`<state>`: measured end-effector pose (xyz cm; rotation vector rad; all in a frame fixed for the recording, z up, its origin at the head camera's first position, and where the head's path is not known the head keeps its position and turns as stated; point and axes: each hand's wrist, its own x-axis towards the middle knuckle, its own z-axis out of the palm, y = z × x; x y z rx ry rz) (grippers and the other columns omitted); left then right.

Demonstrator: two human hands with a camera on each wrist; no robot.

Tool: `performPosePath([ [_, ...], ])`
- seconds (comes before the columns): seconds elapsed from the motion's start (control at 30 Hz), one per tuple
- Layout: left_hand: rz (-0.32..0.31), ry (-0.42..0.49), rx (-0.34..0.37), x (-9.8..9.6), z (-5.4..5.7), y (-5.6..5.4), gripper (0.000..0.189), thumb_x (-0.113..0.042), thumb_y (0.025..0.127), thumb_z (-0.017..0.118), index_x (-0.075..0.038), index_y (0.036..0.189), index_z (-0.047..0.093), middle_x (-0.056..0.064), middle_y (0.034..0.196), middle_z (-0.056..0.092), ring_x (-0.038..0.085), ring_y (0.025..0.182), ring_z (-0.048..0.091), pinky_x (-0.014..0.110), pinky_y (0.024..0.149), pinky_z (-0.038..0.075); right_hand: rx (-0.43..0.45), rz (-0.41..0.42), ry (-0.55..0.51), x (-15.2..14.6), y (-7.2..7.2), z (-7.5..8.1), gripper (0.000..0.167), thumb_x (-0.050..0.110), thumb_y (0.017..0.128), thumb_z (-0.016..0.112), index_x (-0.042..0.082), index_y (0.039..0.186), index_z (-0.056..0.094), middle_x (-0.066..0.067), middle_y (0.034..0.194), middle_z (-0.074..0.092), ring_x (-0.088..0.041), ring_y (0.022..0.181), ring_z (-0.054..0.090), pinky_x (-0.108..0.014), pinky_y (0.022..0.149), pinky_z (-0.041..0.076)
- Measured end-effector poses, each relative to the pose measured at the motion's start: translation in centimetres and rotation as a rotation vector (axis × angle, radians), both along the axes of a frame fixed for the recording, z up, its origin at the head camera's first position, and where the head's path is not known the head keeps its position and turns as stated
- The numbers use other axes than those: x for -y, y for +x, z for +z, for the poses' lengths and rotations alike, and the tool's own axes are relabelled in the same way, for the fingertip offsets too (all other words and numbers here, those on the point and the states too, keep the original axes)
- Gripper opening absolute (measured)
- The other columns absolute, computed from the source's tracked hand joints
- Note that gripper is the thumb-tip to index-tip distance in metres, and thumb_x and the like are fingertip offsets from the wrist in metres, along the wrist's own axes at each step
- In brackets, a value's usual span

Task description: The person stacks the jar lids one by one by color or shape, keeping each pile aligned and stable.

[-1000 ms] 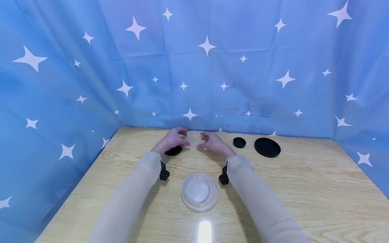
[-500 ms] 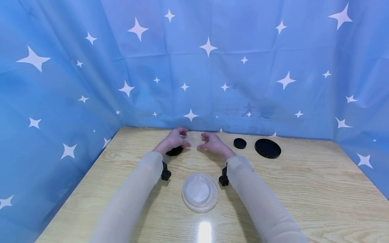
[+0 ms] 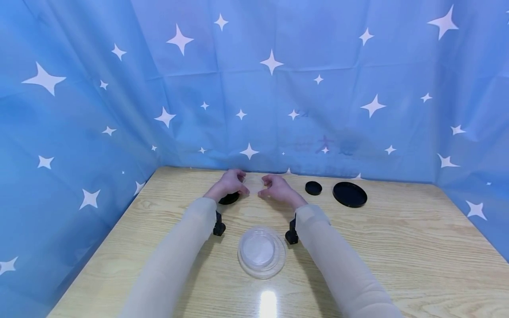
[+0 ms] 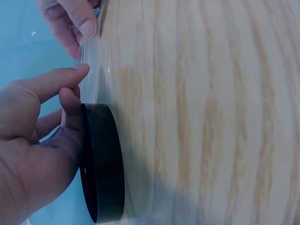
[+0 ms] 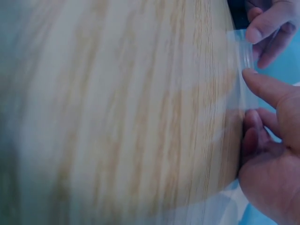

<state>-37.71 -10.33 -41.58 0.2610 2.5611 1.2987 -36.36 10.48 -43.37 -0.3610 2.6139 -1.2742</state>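
At the back of the table, a shallow clear plastic dish (image 3: 253, 182) lies between the two hands. The left hand (image 3: 231, 182) grips its left side, thumb (image 4: 80, 70) at the near edge and fingers curled toward the far side. From the right, the right hand (image 3: 276, 187) holds the opposite side the same way, its thumb tip on the clear rim in the right wrist view. A black round dish (image 4: 112, 164) stands right beside the left hand; in the head view that hand and wrist partly cover it.
Nearer the body, a smaller clear round dish (image 3: 258, 249) sits on a wider clear disc (image 3: 280, 265). To the right are a small black round dish (image 3: 313, 187) and a large black one (image 3: 350, 194). A blue starred curtain (image 3: 274, 110) hangs behind the wooden table (image 3: 417, 247).
The left forearm and its wrist camera have shifted slightly to the right. Both hands stay at the clear dish, and the other dishes have not moved.
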Motion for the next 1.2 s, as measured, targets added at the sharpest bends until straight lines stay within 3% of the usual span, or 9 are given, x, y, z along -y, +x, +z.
performPosePath([
  [0.27,-0.043,-0.094,-0.023,-0.3,-0.1,-0.1,0.069,-0.003,0.082,0.082,0.003,0.145,0.054,0.017,0.136,0.059,0.026,0.109,0.060,0.035,0.097,0.052,-0.002,-0.001,0.017,-0.1,-0.1,-0.2,0.062,0.014,0.095,0.074,-0.003,0.149,0.048,-0.019,0.137,0.056,-0.032,0.124,0.054,-0.044,0.106,0.045],
  [0.6,-0.027,-0.050,-0.025,-0.1,-0.5,-0.2,0.063,-0.005,0.080,0.084,0.002,0.138,0.060,0.015,0.131,0.061,0.026,0.114,0.057,0.035,0.100,0.049,-0.023,0.009,0.006,-0.5,0.2,-0.3,0.061,0.014,0.095,0.075,-0.003,0.148,0.049,-0.018,0.133,0.058,-0.031,0.118,0.055,-0.044,0.101,0.047],
  [0.83,-0.029,0.013,-0.022,0.2,-0.6,0.0,0.065,-0.002,0.079,0.083,0.003,0.139,0.058,0.015,0.135,0.060,0.027,0.120,0.055,0.035,0.103,0.047,-0.025,-0.017,-0.057,-0.6,0.4,-0.4,0.061,0.014,0.093,0.078,-0.001,0.146,0.053,-0.015,0.125,0.059,-0.029,0.110,0.056,-0.043,0.097,0.048],
  [0.93,-0.033,0.051,-0.014,0.4,-0.5,0.1,0.065,0.000,0.079,0.083,0.003,0.140,0.057,0.016,0.134,0.060,0.025,0.112,0.058,0.033,0.096,0.051,-0.013,-0.028,-0.087,-0.7,0.3,-0.6,0.061,0.014,0.092,0.079,0.001,0.146,0.053,-0.015,0.127,0.059,-0.029,0.111,0.056,-0.043,0.097,0.048],
  [1.1,-0.041,0.093,0.004,0.7,-0.1,0.2,0.063,0.001,0.082,0.082,0.004,0.140,0.057,0.018,0.130,0.060,0.019,0.077,0.062,0.029,0.073,0.055,-0.011,-0.025,-0.114,-0.8,0.2,-0.6,0.062,0.016,0.093,0.078,0.002,0.147,0.052,-0.016,0.129,0.058,-0.030,0.113,0.057,-0.043,0.097,0.048],
  [1.2,-0.055,0.105,0.008,0.6,0.1,0.4,0.061,0.000,0.083,0.081,0.004,0.139,0.057,0.018,0.130,0.059,0.016,0.067,0.059,0.030,0.067,0.054,-0.009,-0.017,-0.118,-1.1,0.5,-0.3,0.062,0.016,0.094,0.077,0.002,0.148,0.051,-0.017,0.131,0.058,-0.032,0.117,0.057,-0.044,0.098,0.049],
])
